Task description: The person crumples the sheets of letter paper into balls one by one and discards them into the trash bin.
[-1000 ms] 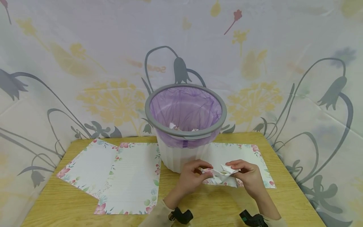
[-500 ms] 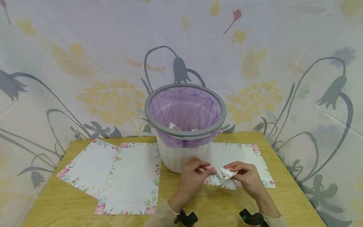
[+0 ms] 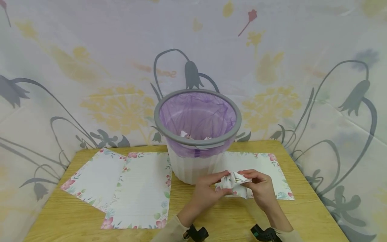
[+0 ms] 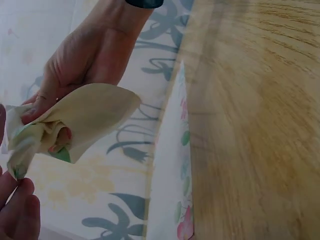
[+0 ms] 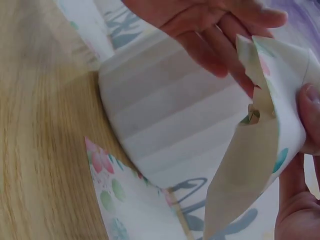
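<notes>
A crumpled, folded sheet of floral-bordered paper [image 3: 235,184] is held up between my two hands in front of the bin. My right hand [image 3: 263,191] pinches its right part; in the right wrist view my right thumb [image 5: 311,117] presses the paper's printed face. At the other end is my left hand [image 3: 205,194], thumb and index finger spread apart and fairly straight, touching the edge. In the left wrist view, my left fingertips [image 4: 22,200] meet the twisted end of the paper [image 4: 100,112]. Its plain cream inside shows there.
Behind the hands stands a white ribbed bin [image 3: 185,168] with a grey rim and a purple liner [image 3: 199,116]; paper scraps [image 3: 183,134] lie inside. Two floral sheets [image 3: 142,188] overlap on the wooden table [image 3: 75,218] at left. Another floral sheet [image 3: 269,168] lies at right.
My left hand has gone from pinching the paper's left end to spreading its thumb and index finger at the edge. The paper has turned and bunched more; my right hand has shifted slightly left.
</notes>
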`<action>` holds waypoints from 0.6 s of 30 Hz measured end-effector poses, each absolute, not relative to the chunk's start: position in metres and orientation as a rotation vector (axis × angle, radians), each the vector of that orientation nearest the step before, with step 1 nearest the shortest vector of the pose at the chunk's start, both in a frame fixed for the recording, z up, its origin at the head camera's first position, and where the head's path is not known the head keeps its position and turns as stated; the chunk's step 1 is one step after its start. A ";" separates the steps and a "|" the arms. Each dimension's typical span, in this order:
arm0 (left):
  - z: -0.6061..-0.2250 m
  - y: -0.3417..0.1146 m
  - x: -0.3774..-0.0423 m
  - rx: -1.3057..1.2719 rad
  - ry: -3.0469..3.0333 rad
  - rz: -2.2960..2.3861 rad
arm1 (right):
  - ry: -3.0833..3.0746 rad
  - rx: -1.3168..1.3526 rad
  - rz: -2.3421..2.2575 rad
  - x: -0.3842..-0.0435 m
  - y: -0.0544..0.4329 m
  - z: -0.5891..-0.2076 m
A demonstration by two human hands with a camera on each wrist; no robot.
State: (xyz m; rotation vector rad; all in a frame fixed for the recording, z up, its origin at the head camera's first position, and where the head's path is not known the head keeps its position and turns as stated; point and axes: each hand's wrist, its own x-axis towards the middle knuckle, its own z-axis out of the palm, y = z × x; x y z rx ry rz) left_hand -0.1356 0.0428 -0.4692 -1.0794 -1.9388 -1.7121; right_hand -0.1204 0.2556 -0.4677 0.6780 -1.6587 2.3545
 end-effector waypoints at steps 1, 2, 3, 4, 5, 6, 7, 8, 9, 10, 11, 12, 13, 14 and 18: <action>-0.471 0.043 -0.135 -1.120 -1.943 -1.709 | -1.641 0.682 2.360 -0.121 0.254 -0.468; -0.473 0.043 -0.135 -1.157 -1.942 -1.696 | -1.628 0.692 2.367 -0.121 0.253 -0.467; -0.475 0.044 -0.135 -1.177 -1.938 -1.691 | -1.621 0.701 2.370 -0.121 0.251 -0.467; -0.476 0.044 -0.135 -1.180 -1.937 -1.696 | -1.617 0.710 2.372 -0.121 0.249 -0.467; -0.478 0.045 -0.135 -1.175 -1.927 -1.682 | -1.614 0.719 2.369 -0.122 0.247 -0.466; -0.479 0.045 -0.136 -1.167 -1.916 -1.690 | -1.609 0.723 2.366 -0.122 0.246 -0.466; -0.480 0.045 -0.136 -1.165 -1.905 -1.691 | -1.607 0.729 2.361 -0.122 0.245 -0.466; -0.481 0.045 -0.136 -1.167 -1.893 -1.687 | -1.610 0.733 2.357 -0.122 0.245 -0.466; -0.481 0.044 -0.137 -1.171 -1.888 -1.680 | -1.616 0.734 2.355 -0.122 0.245 -0.466; -0.481 0.044 -0.137 -1.177 -1.883 -1.677 | -1.629 0.736 2.357 -0.122 0.245 -0.465; -0.481 0.043 -0.138 -1.185 -1.883 -1.678 | -1.645 0.734 2.361 -0.121 0.245 -0.465; -0.481 0.042 -0.138 -1.199 -1.887 -1.673 | -1.666 0.733 2.370 -0.121 0.246 -0.465; -0.481 0.040 -0.139 -1.212 -1.892 -1.680 | -1.690 0.731 2.380 -0.121 0.247 -0.465; -0.480 0.039 -0.140 -1.223 -1.903 -1.683 | -1.714 0.729 2.390 -0.120 0.247 -0.464; -0.474 0.033 -0.143 -1.256 -1.983 -1.775 | -1.807 0.733 2.394 -0.121 0.249 -0.461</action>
